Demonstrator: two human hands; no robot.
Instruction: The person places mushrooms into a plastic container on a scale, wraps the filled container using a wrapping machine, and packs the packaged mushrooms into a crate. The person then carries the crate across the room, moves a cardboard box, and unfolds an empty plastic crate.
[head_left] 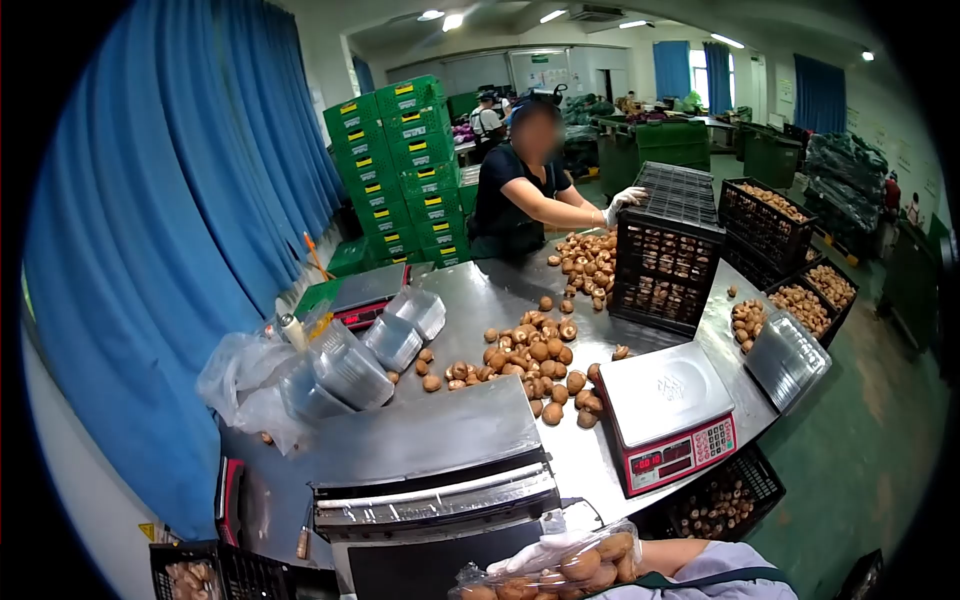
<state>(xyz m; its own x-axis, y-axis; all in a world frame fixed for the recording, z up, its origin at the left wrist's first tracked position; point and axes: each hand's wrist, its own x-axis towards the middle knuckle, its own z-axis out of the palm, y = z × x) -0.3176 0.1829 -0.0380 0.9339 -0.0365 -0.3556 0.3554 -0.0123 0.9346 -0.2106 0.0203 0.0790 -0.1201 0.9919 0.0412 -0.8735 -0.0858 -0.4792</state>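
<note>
My right hand (545, 551), in a white glove, reaches in from the lower right at the bottom edge. It is closed on a clear-wrapped pack of brown mushrooms (582, 565), in front of the wrapping machine (440, 430). The plastic wrap and the frame edge partly hide its fingers. My left hand does not show. Loose mushrooms (540, 350) lie in a heap on the metal table (455, 335) beyond the machine. A scale (665, 395) with a red display stands to the right.
Across the table a co-worker (520, 190) has a gloved hand on stacked black crates (668, 255). Clear trays (345, 365) and a plastic bag (245, 385) lie at the left. Green crates (395, 170) stand behind. A black crate of mushrooms (725, 500) sits below the scale.
</note>
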